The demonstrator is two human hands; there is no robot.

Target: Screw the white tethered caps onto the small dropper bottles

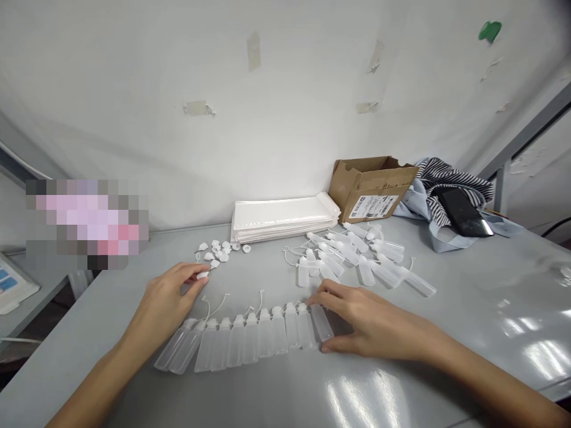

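Note:
Several translucent plastic squeeze bottles [252, 339] lie side by side in a row on the grey table, necks pointing away from me. Thin tethers stick up from some of the necks. My right hand [357, 318] grips the bottle [322, 324] at the row's right end, fingers by its neck and thumb near its base. At the left, my left hand [172, 297] pinches a small white cap [203, 274] between thumb and fingertips. Just beyond it is a small pile of loose white caps [218, 249].
More squeeze bottles [343, 252] lie in a heap behind my right hand. White padded envelopes [285, 214] are stacked against the wall beside a cardboard box [372, 187]. Farther right, a black phone [464, 211] rests on striped cloth [446, 178]. A blurred-out pink patch covers the left side.

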